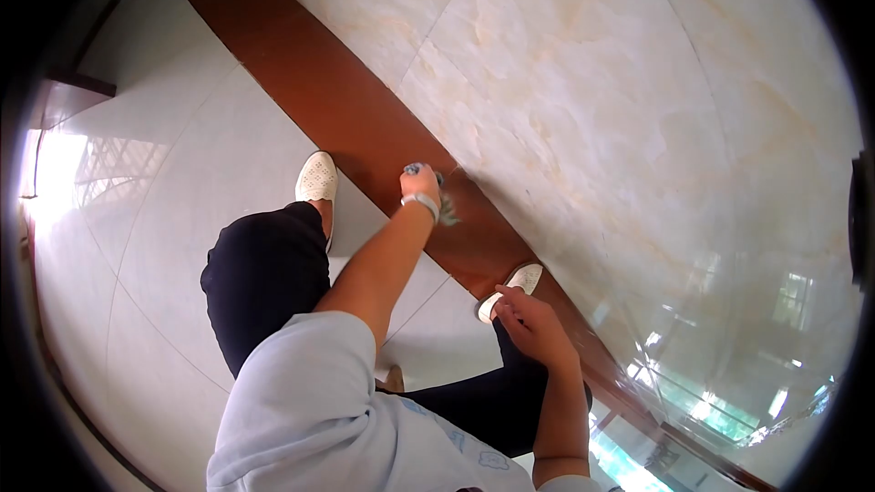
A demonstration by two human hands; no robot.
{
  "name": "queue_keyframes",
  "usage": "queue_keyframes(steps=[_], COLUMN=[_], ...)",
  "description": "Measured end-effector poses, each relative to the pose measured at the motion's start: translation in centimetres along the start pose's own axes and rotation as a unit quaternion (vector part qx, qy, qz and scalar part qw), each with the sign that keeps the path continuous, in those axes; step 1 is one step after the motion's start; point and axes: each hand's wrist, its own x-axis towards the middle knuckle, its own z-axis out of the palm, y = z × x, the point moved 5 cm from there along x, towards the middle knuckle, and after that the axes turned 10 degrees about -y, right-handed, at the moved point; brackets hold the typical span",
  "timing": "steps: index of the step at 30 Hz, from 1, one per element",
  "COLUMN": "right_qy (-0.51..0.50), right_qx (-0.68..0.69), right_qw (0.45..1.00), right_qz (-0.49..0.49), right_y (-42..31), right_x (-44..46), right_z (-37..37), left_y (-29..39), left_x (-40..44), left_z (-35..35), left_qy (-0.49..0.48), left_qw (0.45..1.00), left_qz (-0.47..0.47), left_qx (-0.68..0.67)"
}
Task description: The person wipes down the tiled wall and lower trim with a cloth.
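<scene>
My left hand [420,184], with a pale band at the wrist, is closed around a bunched cloth [448,212] on the reddish-brown floor strip [301,64]. Grey and dark folds of it poke out around my fingers, and a greenish part trails below, slightly blurred. My right hand [530,323] hangs over my right leg, close to the white shoe [522,277]. Its fingers are loosely bent and a little apart, with nothing seen in them.
Glossy marbled tiles [583,100] lie beyond the strip, with window reflections at lower right. Paler floor tiles [173,219] lie on the near side. My other white shoe [317,180] stands beside the strip. A dark brown ledge [82,87] juts in at upper left.
</scene>
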Motion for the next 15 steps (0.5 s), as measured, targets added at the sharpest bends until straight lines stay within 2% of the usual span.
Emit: queue_keyframes(steps=[1,3,4,5,7,10,12,14,15], right_qy=[-0.007,-0.021,-0.021,-0.021,-0.021,-0.018,-0.013,-0.011,-0.009], right_qx=[-0.006,-0.016,-0.019,-0.022,-0.02,-0.008,-0.003,-0.007,-0.008], right_qw=[1.0,1.0,1.0,1.0,1.0,1.0,1.0,1.0,1.0], right_qz=[0.002,0.008,0.006,0.004,0.006,0.011,0.009,0.009,0.008], right_y=[0.0,-0.1,-0.1,0.0,0.1,0.2,0.3,0.5,0.6], right_x=[-0.1,-0.1,-0.1,-0.1,-0.1,-0.2,-0.3,-0.3,-0.3], right_z=[0.0,0.1,0.1,0.1,0.1,0.1,0.2,0.4,0.4], left_y=[0.9,3.0,4.4,8.9,15.1,22.2,25.5,26.7,26.6], left_x=[-1.9,-5.4,-5.7,-9.7,-14.5,-20.5,-24.5,-25.5,-24.7], left_z=[0.1,1.3,3.3,5.6,9.7,12.7,13.4,13.9,13.8], left_qy=[0.057,0.169,0.075,0.016,-0.085,-0.161,-0.168,-0.157,-0.119], left_qw=[0.991,0.923,0.92,0.889,0.863,0.811,0.754,0.725,0.722], left_qz=[0.088,0.256,0.348,0.423,0.473,0.558,0.63,0.664,0.673], left_qx=[0.079,0.234,0.163,0.175,0.154,0.072,0.079,0.094,0.109])
